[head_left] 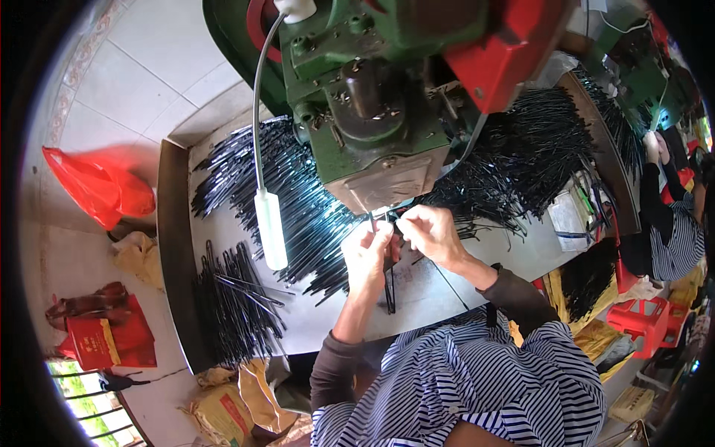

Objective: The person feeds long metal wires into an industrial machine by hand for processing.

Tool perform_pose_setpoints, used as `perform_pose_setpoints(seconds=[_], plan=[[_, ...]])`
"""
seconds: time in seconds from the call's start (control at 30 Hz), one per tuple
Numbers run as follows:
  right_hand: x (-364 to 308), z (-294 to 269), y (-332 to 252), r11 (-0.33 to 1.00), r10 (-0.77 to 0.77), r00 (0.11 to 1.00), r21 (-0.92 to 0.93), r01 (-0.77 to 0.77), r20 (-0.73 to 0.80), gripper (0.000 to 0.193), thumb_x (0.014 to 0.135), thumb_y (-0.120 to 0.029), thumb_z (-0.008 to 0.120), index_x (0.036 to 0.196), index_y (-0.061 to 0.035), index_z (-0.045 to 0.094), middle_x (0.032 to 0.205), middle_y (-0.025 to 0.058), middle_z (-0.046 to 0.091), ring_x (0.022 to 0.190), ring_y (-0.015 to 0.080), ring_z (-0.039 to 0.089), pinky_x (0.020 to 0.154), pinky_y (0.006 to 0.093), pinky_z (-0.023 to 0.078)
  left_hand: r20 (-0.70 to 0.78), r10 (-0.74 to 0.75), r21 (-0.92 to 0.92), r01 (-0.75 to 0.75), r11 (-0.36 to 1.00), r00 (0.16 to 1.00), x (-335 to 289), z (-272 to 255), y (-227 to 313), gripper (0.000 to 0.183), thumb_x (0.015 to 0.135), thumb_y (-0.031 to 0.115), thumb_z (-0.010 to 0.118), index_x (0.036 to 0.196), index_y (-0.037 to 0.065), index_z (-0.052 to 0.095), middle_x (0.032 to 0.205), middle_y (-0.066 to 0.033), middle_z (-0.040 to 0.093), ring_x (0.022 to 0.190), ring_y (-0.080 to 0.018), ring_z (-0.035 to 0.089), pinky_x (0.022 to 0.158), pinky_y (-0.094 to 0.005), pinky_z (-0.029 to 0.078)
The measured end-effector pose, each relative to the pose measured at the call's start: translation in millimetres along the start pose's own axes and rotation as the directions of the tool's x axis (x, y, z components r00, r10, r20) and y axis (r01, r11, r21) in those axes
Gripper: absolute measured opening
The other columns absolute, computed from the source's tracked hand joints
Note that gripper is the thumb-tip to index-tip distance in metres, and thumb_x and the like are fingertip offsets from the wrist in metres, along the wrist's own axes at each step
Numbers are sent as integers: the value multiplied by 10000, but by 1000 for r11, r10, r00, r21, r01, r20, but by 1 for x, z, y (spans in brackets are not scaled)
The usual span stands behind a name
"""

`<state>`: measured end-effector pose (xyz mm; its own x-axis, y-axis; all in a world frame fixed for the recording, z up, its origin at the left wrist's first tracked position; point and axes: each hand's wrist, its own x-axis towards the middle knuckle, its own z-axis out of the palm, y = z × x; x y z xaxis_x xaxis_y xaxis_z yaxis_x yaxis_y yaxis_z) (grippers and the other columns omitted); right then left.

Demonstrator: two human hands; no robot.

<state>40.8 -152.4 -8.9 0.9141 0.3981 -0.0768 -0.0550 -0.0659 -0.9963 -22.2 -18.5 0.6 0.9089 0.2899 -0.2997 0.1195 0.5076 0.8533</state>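
Observation:
Both of my hands meet right under the head of a green press machine (pixel 387 156). My left hand (pixel 363 257) is closed in a pinch around a thin black rod (pixel 390 292), whose doubled lower part hangs down over the table edge side. Just to the right, my right hand (pixel 432 235) is also closed, thumb and fingertips pressed together close to the machine's tool. What sits between those right fingertips is too small to make out. The rod's upper end is hidden by the fingers and the machine.
A large pile of black rods (pixel 290 194) fans out left of the machine, another heap (pixel 521 164) right. A smaller bundle (pixel 234 298) lies front left. A lit lamp (pixel 270 231) hangs beside the machine. The table has a raised brown edge (pixel 173 246). Another person (pixel 674 223) works far right.

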Motion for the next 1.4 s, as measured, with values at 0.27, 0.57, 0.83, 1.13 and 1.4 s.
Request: perform_pose_setpoints(seconds=[0.27,0.57,0.83,1.13,1.4], plan=[[10,-6,-8,996,-29,1000,87,29,-2,105,871,-85,620,858,19,627,701,1,618,608,32,546,506,198,434,25,69,118,-72,990,997,11,7,4,283,820,75,663,1062,8,533,720,-86,612,505,-124,556,429,-227,424],[12,-7,-19,995,61,997,75,-64,42,129,872,-110,631,891,17,642,704,17,617,592,41,546,486,202,447,62,-10,57,7,998,998,14,12,12,242,798,87,655,995,20,531,695,-65,590,479,-115,529,408,-225,410],[16,-8,-9,987,79,995,133,-87,67,146,877,-111,630,920,28,647,703,20,619,564,46,541,484,196,443,54,0,76,-4,997,999,18,14,11,167,803,117,658,895,19,558,655,-60,586,467,-105,518,412,-226,410],[23,-10,-8,970,90,995,223,-99,52,147,867,-118,643,911,20,673,691,20,619,554,42,533,479,182,426,36,29,127,-33,991,999,25,15,9,155,814,146,650,808,5,586,638,-60,597,463,-93,518,420,-223,407],[25,-11,-6,972,62,998,224,-67,31,125,871,-120,629,861,-2,668,662,1,592,536,23,502,454,167,397,32,39,152,-43,987,999,26,16,8,156,826,151,634,824,-4,614,643,-52,608,468,-93,527,428,-217,394]])
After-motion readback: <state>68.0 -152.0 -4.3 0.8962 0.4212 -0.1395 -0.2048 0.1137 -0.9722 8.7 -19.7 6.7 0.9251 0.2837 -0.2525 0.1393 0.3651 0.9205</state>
